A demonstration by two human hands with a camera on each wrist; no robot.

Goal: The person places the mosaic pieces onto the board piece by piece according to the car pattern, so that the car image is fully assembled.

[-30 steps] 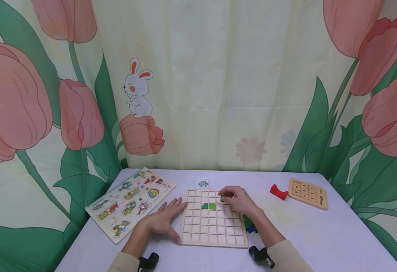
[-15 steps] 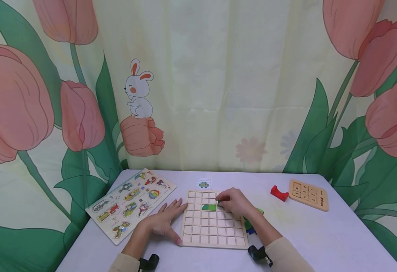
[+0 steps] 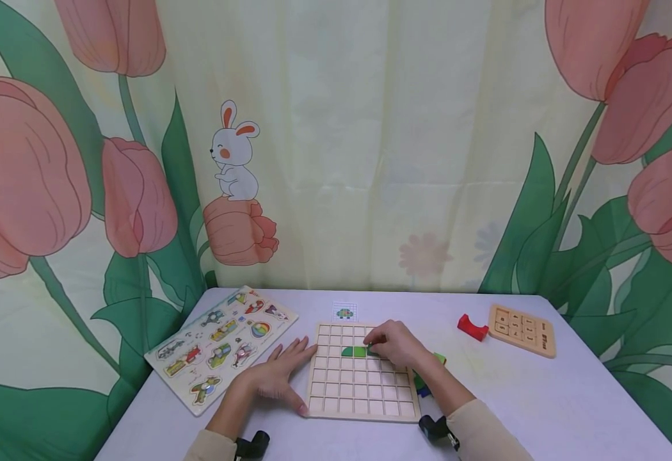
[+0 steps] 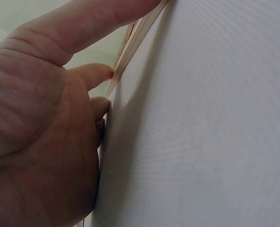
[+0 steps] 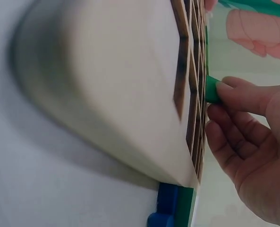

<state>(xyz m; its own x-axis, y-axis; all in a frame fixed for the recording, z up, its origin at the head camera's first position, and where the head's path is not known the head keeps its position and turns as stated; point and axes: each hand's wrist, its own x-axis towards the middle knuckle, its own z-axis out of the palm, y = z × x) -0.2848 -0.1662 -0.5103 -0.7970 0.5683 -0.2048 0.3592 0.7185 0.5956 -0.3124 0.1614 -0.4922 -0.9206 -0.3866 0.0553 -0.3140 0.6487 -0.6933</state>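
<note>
Now pinching a green piece (image 5: 212,90) in the right grip (image 3: 399,344) — just beside the green pair (image 3: 360,351) on the gridded board (image 3: 338,389), touching its edge with a spread left grip (image 3: 278,374). Seemingly mid-placement — next, probably calls for squaring, pressing down, releasing.

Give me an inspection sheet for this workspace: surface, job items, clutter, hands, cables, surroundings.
Surface: white table.
Job's things: wooden grid board, two green tiles in its cells; picture card beyond it; green and blue pieces by its right edge, partly hidden.
Clutter: picture board at left; red arched block and marked wooden board at right.
Hands: left hand touches the grid board's left edge; right hand pinches a dark green piece at the grid board.
Cables: nothing seen.
Surroundings: curtain printed with tulips and a rabbit, behind the table.
</note>
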